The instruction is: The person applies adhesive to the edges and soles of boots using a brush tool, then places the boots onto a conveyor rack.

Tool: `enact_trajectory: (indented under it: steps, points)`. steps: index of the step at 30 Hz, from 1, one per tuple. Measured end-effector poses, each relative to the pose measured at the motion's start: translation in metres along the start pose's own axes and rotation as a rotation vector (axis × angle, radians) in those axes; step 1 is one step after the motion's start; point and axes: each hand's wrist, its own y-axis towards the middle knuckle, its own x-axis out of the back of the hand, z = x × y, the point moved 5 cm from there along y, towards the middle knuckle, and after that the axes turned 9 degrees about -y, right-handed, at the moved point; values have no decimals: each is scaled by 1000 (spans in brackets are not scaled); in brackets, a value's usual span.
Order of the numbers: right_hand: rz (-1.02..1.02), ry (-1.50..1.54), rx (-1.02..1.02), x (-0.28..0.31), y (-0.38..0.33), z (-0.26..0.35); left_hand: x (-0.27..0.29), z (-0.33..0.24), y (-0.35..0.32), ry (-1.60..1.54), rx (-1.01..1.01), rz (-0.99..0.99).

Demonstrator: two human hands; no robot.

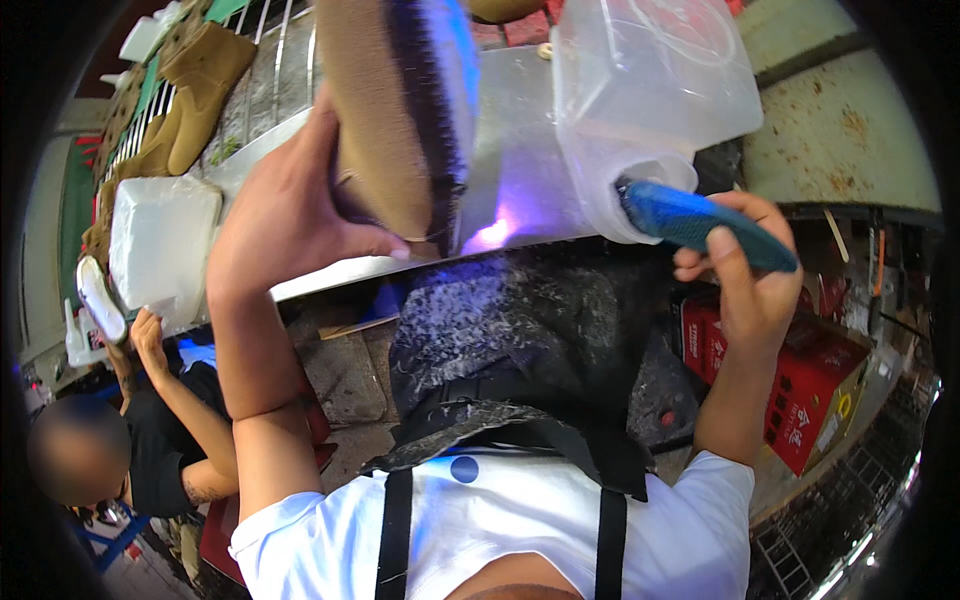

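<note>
The left hand grips a tan boot sole-side out above the metal table, while the right hand holds a blue brush at the clear plastic container, seemingly loading it

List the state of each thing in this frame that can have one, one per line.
Left hand: closed around the tan boot, held up sole-side toward the camera.
Right hand: gripping a blue brush, tip at the container's opening.
Clear plastic container: tilted on its side, opening facing the brush.
Apron: on the lap, speckled with residue.
Red box: on the floor; closed or not unclear.
</note>
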Motion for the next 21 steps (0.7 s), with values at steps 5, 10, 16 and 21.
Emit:
enact_trajectory:
  steps: [5,10,16,21]
  points:
    - [-105,-433,-29,5,7,-14,-7,-4,-17,49,-4,-243]
    - [-68,-23,-101,5,16,-28,-13,-15,-35,122,77,-341]
    - [145,-153,2,10,22,-32,-9,9,-49,-32,292,-117]
    - [53,381,-335,15,24,-53,-16,29,-48,-653,187,-331]
